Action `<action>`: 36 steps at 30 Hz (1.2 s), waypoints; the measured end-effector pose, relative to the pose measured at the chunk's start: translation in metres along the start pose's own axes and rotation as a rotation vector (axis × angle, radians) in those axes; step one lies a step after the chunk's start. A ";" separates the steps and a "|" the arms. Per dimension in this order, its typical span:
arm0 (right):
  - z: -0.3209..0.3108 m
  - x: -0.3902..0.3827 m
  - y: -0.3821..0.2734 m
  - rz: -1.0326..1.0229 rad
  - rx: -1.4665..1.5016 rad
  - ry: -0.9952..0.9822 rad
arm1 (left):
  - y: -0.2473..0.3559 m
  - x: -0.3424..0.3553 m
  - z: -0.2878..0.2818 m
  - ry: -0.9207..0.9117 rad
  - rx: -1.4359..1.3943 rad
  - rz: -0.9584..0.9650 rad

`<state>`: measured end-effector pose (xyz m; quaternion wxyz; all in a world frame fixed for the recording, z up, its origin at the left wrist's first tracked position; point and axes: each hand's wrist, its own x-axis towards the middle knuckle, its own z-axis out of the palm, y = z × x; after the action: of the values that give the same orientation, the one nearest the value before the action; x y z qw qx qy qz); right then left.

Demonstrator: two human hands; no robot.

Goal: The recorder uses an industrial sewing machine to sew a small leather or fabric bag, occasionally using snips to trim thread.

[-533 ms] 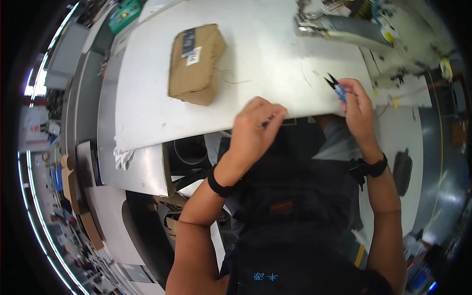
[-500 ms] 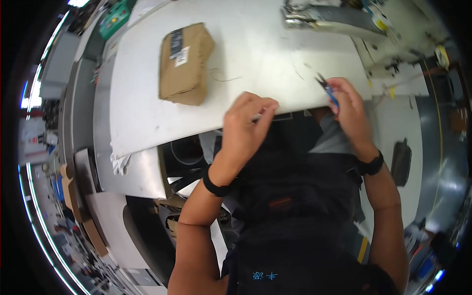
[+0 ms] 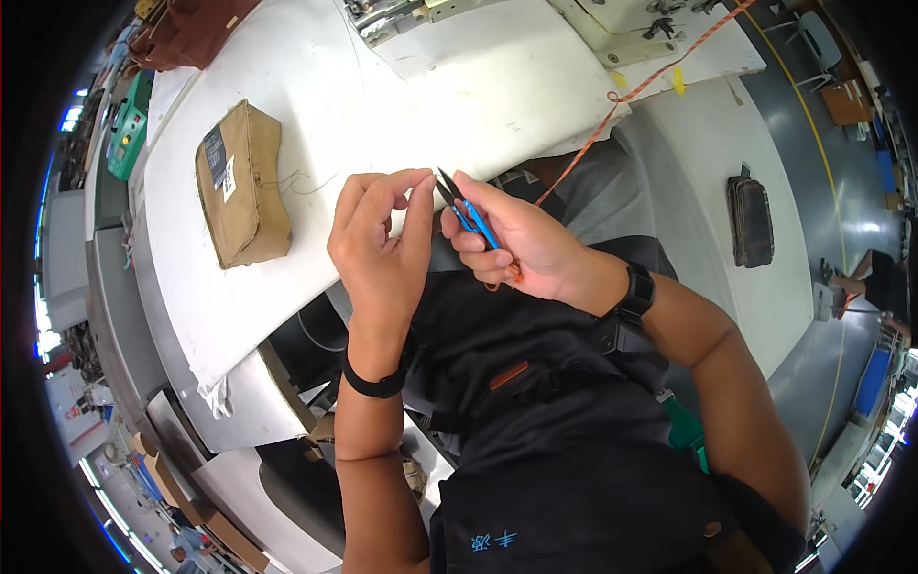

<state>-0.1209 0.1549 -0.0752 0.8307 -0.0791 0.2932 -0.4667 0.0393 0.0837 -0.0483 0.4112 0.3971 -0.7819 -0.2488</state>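
Observation:
My right hand (image 3: 535, 239) is closed round a pair of blue-handled thread snips (image 3: 483, 228), their dark blades pointing up and to the left. An orange cord (image 3: 585, 148) runs from near the snips, up and to the right. My left hand (image 3: 380, 244) is raised with thumb and forefinger pinched together, right beside the blade tips; whatever it grips is too small to make out. On the white table to the left lies a boxy tan fabric pouch (image 3: 251, 196) with a dark patch and a white label. Loose threads trail from its right side, apart from both hands.
The white table (image 3: 402, 124) has its front edge just under my hands. Part of a sewing machine (image 3: 636, 24) stands at the far right, with a metal piece (image 3: 392, 19) beside it. A dark wallet-like item (image 3: 751, 220) lies on the white surface at right.
My right hand has brought the snips leftward, up to my left hand's fingertips. My view has shifted, so the pouch appears farther left. The orange cord now shows plainly.

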 end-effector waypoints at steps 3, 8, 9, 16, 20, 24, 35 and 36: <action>0.003 0.005 0.002 -0.068 0.027 0.015 | 0.002 -0.001 0.002 0.000 0.022 0.009; 0.012 0.009 0.004 -0.101 0.069 0.066 | 0.000 -0.001 0.004 0.006 0.041 0.040; 0.013 0.010 0.004 -0.105 0.086 0.069 | -0.001 -0.001 0.005 0.005 0.040 0.043; 0.016 0.011 0.007 -0.144 0.112 0.103 | -0.004 -0.001 0.005 0.024 0.083 0.052; 0.018 0.007 0.001 -0.198 0.070 0.151 | -0.002 0.000 0.000 0.048 0.050 -0.016; 0.022 0.009 -0.015 -0.293 -0.175 0.171 | 0.000 0.007 -0.005 0.031 0.046 0.126; 0.027 0.019 -0.047 -0.478 -0.470 0.234 | -0.007 0.037 -0.010 -0.010 -0.044 0.209; 0.028 0.020 -0.049 -0.494 -0.487 0.238 | -0.008 0.040 -0.011 -0.015 -0.064 0.196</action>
<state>-0.1335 0.1076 -0.0403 0.6096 -0.2882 0.4624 -0.5757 0.0384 0.0458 -0.0301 0.4399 0.3037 -0.8118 -0.2352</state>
